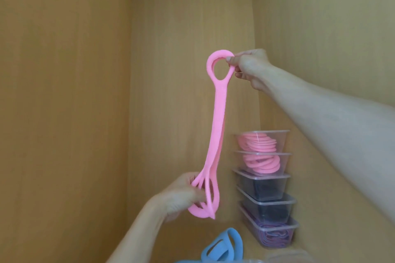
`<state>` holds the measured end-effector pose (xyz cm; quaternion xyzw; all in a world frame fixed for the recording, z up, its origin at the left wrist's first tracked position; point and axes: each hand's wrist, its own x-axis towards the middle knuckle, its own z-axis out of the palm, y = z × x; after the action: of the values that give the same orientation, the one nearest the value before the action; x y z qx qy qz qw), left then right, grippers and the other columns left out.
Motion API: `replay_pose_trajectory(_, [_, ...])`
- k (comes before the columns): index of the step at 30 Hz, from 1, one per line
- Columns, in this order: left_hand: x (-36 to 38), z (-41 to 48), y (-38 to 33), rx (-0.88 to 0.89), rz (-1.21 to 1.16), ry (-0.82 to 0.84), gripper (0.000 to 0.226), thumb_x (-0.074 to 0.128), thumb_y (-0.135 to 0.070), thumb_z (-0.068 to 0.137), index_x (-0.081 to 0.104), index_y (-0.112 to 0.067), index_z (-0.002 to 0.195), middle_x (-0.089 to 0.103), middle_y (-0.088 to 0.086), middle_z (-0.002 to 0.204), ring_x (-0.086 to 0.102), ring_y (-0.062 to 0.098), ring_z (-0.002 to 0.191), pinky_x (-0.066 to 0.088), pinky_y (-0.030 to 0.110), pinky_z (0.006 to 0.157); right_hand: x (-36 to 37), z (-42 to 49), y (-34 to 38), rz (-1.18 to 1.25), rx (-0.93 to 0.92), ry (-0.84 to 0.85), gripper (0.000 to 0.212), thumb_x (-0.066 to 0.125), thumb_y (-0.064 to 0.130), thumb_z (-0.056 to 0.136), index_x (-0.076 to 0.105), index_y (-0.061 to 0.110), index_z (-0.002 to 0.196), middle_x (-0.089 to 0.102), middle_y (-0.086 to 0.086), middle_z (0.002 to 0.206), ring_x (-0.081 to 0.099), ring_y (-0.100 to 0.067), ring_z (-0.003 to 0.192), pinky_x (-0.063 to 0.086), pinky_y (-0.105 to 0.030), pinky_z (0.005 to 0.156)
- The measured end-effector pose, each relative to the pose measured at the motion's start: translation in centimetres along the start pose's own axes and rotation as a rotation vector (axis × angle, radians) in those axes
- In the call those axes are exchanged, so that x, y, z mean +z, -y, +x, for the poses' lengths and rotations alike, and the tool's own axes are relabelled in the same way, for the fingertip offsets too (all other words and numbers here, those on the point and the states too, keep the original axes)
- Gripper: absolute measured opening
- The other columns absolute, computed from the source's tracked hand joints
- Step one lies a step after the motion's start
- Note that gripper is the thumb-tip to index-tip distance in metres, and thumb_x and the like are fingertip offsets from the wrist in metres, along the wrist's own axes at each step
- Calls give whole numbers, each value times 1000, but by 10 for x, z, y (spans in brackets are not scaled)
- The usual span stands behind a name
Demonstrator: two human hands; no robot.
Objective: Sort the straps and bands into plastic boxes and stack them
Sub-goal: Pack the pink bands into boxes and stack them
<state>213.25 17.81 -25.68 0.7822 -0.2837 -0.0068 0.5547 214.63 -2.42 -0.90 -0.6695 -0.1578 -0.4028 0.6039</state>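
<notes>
Inside a wooden cabinet, five plastic boxes are stacked against the right wall. A bunch of pink straps is held upright in the open middle, pinched at the top loop by the right hand and gripped below by the left hand. Blue bands are cut off by the bottom edge.

Straps are held upright at the middle, pinched at the top loop by the right hand and gripped at the lower end by the left hand. Right of them and lower, five boxes are stacked against the right wall, with bands coiled in the top two. Loose straps are seen at the bottom edge, left of the stack.
</notes>
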Motion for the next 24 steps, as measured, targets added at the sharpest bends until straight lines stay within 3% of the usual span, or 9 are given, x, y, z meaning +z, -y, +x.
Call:
replay_pose_trajectory(2, [0,1,2,13,-112,-87,23,60,-3,62,66,-8,84,66,7,73,61,18,70,53,28,70,-10,4,1,-31,-5,-48,16,79,10,85,64,13,84,69,-9,94,62,-18,76,51,-28,65])
replay_pose_trajectory(4, [-3,2,3,29,-239,-152,21,60,-2,65,67,-8,84,63,4,67,57,15,61,47,25,62,-20,8,0,-69,-13,-82,17,79,11,85,62,14,82,68,-10,94,62,-19,78,51,-28,63])
replay_pose_trajectory(8, [-10,3,8,56,-496,-133,10,62,-5,66,68,-7,73,54,12,68,52,21,61,47,28,58,-36,11,-6,-111,3,-148,16,79,13,86,67,10,95,68,-11,93,61,-21,74,48,-27,57])
replay_pose_trajectory(12, [-21,5,20,25,-688,-201,32,71,-3,69,70,4,100,60,10,70,60,20,66,52,28,63,-49,7,-17,-184,42,-179,24,79,17,86,70,4,104,63,-6,75,51,-15,53,43,-23,46])
replay_pose_trajectory(15, [-27,4,22,45,-808,-264,30,67,1,69,69,4,100,60,12,70,61,18,62,54,28,64,-55,0,-31,-221,74,-175,27,79,19,87,71,1,106,60,-4,70,48,-14,50,40,-21,42])
replay_pose_trajectory(20, [-33,6,11,-11,-860,-368,9,60,2,85,63,0,93,55,4,59,54,12,46,54,24,49,-60,-9,-49,-210,113,-156,31,79,20,87,70,0,109,61,-5,74,52,-14,57,44,-23,50])
replay_pose_trajectory(24, [-34,8,-4,-84,-779,-428,4,57,-7,96,58,-8,92,44,-3,45,52,11,40,50,23,47,-49,-21,-53,-195,97,-124,28,78,21,87,70,1,104,60,-4,71,52,-15,57,44,-25,52])
